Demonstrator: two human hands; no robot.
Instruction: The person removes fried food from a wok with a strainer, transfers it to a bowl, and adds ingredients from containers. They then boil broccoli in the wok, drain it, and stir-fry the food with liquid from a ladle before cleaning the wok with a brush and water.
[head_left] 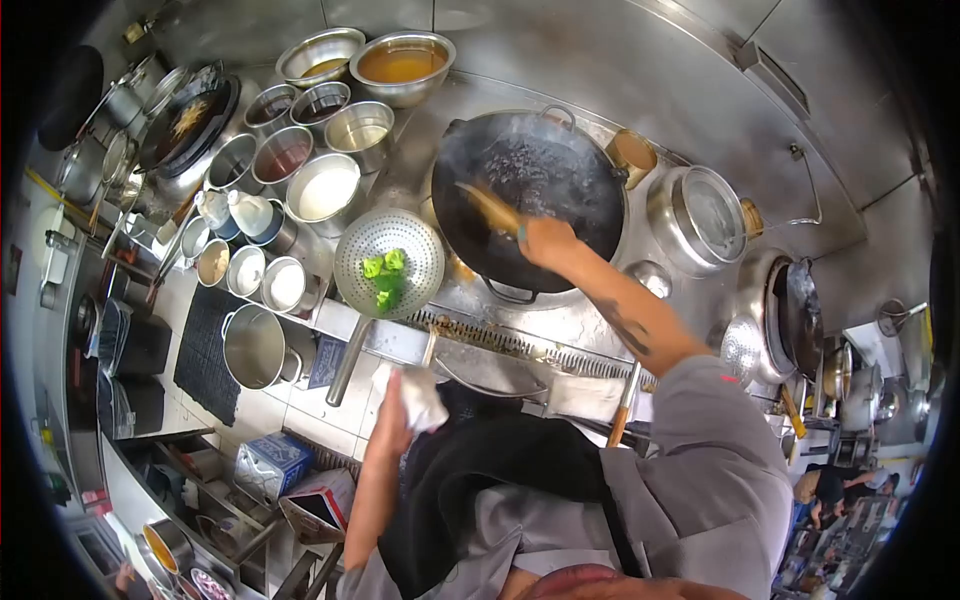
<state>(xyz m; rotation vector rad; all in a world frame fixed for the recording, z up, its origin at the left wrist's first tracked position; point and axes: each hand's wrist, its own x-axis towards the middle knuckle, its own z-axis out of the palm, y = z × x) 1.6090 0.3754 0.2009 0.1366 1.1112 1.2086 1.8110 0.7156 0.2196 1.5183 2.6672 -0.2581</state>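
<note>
My right hand (548, 243) is closed on a bamboo wok brush (488, 207), which is slightly blurred and reaches over a large black wok (530, 170). Dark liquid and steam show inside the wok. Down by the apron, my left hand (394, 412) grips a folded white cloth (421, 400). Between the wok and the sauce pots rests a perforated strainer ladle (350, 250) holding several green broccoli florets (386, 278). Its long handle (350, 362) points down toward my left hand, apart from it.
Several metal pots of sauce and powder, among them a white-filled pot (325, 190), crowd the left. A bowl of amber liquid (405, 62) stands behind. Stacked steel pots (700, 220) sit right of the wok. A tall empty pot (254, 346) is lower left. Other people (840, 492) appear far right.
</note>
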